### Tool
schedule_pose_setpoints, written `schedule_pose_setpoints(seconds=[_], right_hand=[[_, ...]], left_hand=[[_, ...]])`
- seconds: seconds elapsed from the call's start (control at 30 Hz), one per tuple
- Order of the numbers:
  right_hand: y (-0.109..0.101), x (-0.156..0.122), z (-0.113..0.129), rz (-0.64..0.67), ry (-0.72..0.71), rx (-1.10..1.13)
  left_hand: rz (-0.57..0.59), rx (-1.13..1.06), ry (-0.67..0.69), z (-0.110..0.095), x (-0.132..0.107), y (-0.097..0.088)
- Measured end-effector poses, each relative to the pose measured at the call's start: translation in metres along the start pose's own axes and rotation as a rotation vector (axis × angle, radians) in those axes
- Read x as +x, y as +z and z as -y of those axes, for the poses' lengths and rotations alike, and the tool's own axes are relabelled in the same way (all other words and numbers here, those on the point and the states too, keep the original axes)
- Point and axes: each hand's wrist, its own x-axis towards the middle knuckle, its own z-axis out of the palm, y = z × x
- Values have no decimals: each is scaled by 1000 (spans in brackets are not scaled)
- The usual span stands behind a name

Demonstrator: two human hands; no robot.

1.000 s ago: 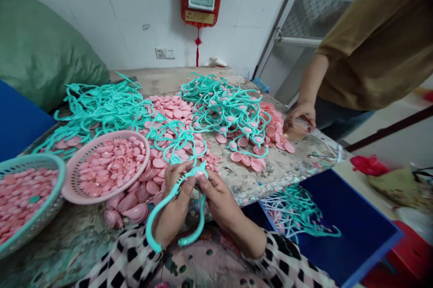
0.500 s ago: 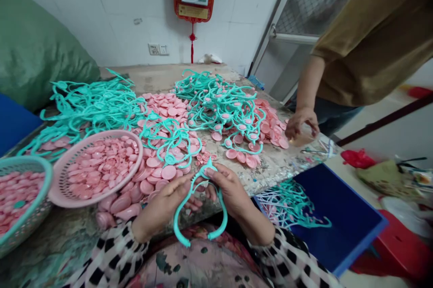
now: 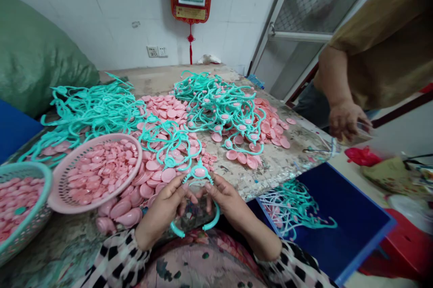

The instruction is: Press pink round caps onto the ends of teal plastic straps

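So, teal curved band (image 3: pixel 191 173) w/ glossy pink oval (image 3: pixel 199 172) ctr, L fingers (image 3: pixel 176 188) & R fingers (image 3: pixel 219 187) clamped on its sides.

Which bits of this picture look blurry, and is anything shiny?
In the head view, the red stool at lower right looks blurry; the held turquoise piece, same view, is clearer; that view also shows glints along the table's near edge.

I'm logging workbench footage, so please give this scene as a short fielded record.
Left hand: grips one side of teal band
Right hand: grips its other side
Band: ends apart, pink oval at top
Baskets: pink basket, teal basket, both holding pink pieces
Table: piles of teal bands, pink pieces
Blue box: holds teal and white pieces
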Motion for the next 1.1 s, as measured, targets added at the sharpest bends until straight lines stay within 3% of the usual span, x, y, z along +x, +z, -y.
schedule_pose_setpoints(seconds=[0.2,0.33,0.5,0.67,0.8,1.0,1.1], right_hand=[[5,-9,2,32,-71,-286],[13,-11,-1,79,-27,-264],[8,-24,-12,109,-55,-261],[12,-31,-16,140,33,17],[12,-21,-9,170,-12,164],[-4,-18,-11,16,-10,-37],[-10,-19,-16,-91,27,-65]], left_hand=[[4,40,-10,-10,-1,-1],[58,82,5,-10,-3,-5],[30,-51,-40,-12,-5,-4],[76,-160,-68,-15,-6,5],[87,-156,-97,-15,-7,8],[-166,-435,25,-19,-5,0],[-202,-520,34,-19,-3,-3]])
